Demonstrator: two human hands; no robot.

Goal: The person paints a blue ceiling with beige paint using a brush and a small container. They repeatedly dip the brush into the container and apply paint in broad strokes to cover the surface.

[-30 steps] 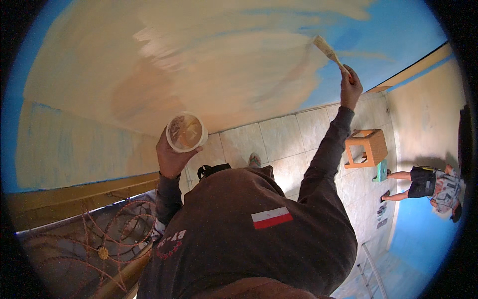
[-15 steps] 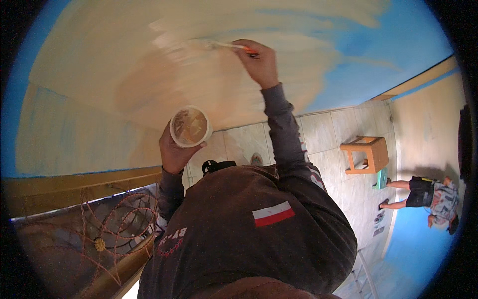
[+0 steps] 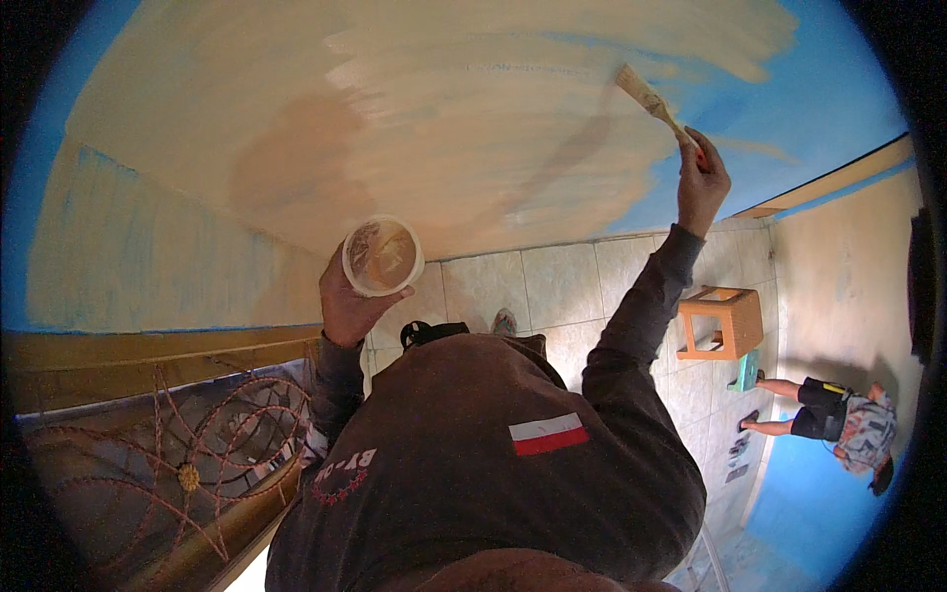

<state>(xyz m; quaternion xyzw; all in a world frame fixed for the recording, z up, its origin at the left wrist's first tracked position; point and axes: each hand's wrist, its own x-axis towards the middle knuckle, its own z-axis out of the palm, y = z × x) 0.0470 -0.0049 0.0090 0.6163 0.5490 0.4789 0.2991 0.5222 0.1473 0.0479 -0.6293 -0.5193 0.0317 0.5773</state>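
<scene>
My right hand (image 3: 704,184) is closed round the orange handle of a paintbrush (image 3: 646,97), whose cream-coated bristles point up and left. The bristles are at the wall (image 3: 473,128); whether they touch it I cannot tell. Streaky beige paint covers much of this wall, with blue showing at its right side. Lower left, my left hand (image 3: 347,304) grips a round white tub (image 3: 383,257) from its side. Beige paint smears the tub's inside.
An orange plastic stool (image 3: 728,324) stands on the tiled floor (image 3: 557,281) to the right, beside a green step (image 3: 747,371). Beyond it a person (image 3: 838,409) is by another partly blue wall. A wrought-iron grille (image 3: 187,478) lies at the lower left.
My right hand has swung right and somewhat down with the paintbrush, from the wall's middle toward the blue area. My left hand keeps the tub nearly in place.
</scene>
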